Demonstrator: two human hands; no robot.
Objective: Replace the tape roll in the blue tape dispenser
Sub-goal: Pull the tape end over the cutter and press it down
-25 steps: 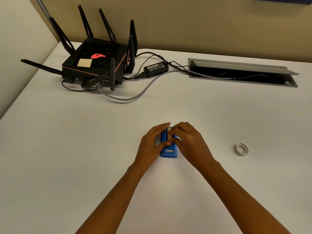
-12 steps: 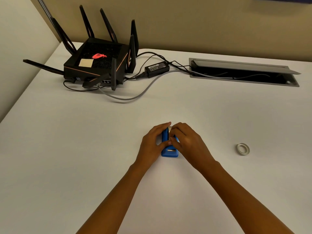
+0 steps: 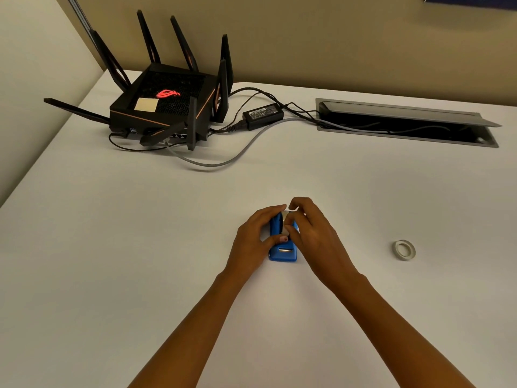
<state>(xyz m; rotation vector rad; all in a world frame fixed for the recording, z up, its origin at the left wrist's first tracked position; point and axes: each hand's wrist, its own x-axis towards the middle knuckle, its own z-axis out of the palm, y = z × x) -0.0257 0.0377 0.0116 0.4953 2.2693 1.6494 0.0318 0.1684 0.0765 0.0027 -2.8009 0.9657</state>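
Note:
The blue tape dispenser (image 3: 282, 252) stands on the white table (image 3: 140, 247), cutter end toward me. My left hand (image 3: 253, 239) grips its left side, thumb across the top. My right hand (image 3: 310, 233) is curled over its right side, fingers pinching a pale tape roll (image 3: 288, 215) seated in the dispenser's top; most of that roll is hidden by my fingers. A second white tape roll (image 3: 404, 249) lies flat on the table to the right, apart from both hands.
A black router (image 3: 167, 107) with several antennas sits at the back left, with a power brick (image 3: 263, 115) and cables trailing toward an open cable tray (image 3: 405, 124) set into the table at the back right.
Both hands stay on the dispenser. My right fingers have shifted slightly up and back over the roll at the top.

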